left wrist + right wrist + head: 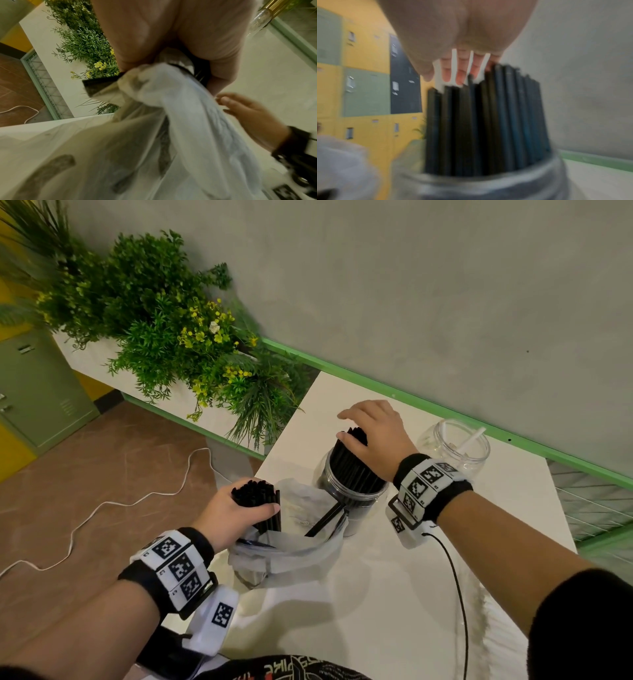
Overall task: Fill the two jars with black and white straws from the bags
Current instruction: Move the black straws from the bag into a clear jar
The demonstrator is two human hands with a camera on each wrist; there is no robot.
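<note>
1. We see the black straws (pixel 352 470) standing upright and packed tight in a clear jar (pixel 354 494) near the middle of the bench (pixel 394 594); their tops rise well above the jar's rim.
2. We find a second clear jar (pixel 455 446) at about 2 o'clock from the first, near the bench's far edge, with a white straw (pixel 474 438) leaning inside it.
3. At about 8 o'clock from the full jar lies a crumpled translucent plastic bag (pixel 291 546), and a loose black straw (pixel 325 518) leans from its mouth toward the jar.
4. We can read no brand on jars or bag; a faint small mark on the bag is too blurred to make out. The print on the clothing at the bottom edge is also unreadable.
5. Our left hand (pixel 236 511) has a firm grip on a bundle of black straws (pixel 260 501), fingers and thumb curled round it, just above the bag's mouth. The left wrist view shows the bag (pixel 171 121) bunched under the palm.
6. Our right hand (pixel 373 433) lies over the tops of the straws in the full jar with straight, slightly spread fingers (pixel 460 70); it holds nothing, its grip wide and flat.
7. Both wrists carry black bands with square coded markers (pixel 428 477).
8. Beyond the bench, at 10 o'clock, stand green plants with yellow flowers (pixel 178 330).
</note>
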